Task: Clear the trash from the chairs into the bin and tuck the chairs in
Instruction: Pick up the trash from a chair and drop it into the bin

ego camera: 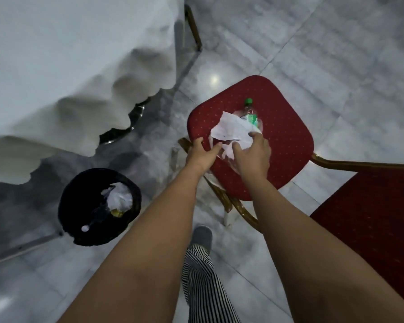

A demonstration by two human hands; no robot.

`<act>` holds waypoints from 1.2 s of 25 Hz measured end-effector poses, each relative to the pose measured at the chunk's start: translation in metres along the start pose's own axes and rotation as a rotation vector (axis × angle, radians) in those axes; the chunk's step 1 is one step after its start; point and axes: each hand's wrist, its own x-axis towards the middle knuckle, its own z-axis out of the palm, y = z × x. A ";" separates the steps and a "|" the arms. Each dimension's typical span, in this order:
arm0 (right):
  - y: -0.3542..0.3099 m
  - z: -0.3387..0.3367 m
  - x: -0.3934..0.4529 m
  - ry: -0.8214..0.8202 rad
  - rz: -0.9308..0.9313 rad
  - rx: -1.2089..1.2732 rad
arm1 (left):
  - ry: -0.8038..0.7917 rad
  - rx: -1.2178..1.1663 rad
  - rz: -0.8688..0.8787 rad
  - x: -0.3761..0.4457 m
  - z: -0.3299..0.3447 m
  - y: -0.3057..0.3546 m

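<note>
Reaching down over the red chair seat point(287, 145), both hands meet at its near left edge. The right hand point(252, 152) is closed around a crumpled white paper point(231, 129), with the thumb and the fingers pinching its lower part; the paper stands up from the hand and covers part of a plastic bottle point(251, 115). The bottle has a green cap and lies on the seat just behind the paper, touching it or very near to it. The left hand point(202, 155) is half open, its fingers spread on the seat edge beside the paper; whether it grips anything I cannot tell. The black bin point(79, 217) stands on the floor to the left of the hands, well apart from the chair, and it contains white crumpled paper. Beside the bin hangs a white tablecloth point(68, 66).
</note>
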 end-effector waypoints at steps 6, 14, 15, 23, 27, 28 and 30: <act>0.035 0.000 0.062 -0.006 0.115 -0.035 | 0.033 0.052 0.004 0.049 0.047 0.019; 0.062 0.035 0.116 -0.245 0.257 0.185 | 0.041 0.108 -0.037 0.105 0.078 0.024; 0.062 0.039 0.116 -0.276 0.254 0.215 | 0.004 0.064 -0.062 0.105 0.082 0.025; 0.068 0.054 0.096 -0.328 0.235 0.429 | -0.124 -0.285 -0.117 0.095 0.088 0.011; 0.043 0.057 0.058 -0.337 0.191 0.402 | -0.095 -0.322 -0.120 0.069 0.057 -0.002; 0.035 0.062 0.045 -0.336 0.182 0.391 | -0.084 -0.334 -0.107 0.064 0.046 -0.009; 0.018 0.075 0.013 -0.346 0.154 0.359 | -0.062 -0.362 -0.085 0.049 0.015 -0.029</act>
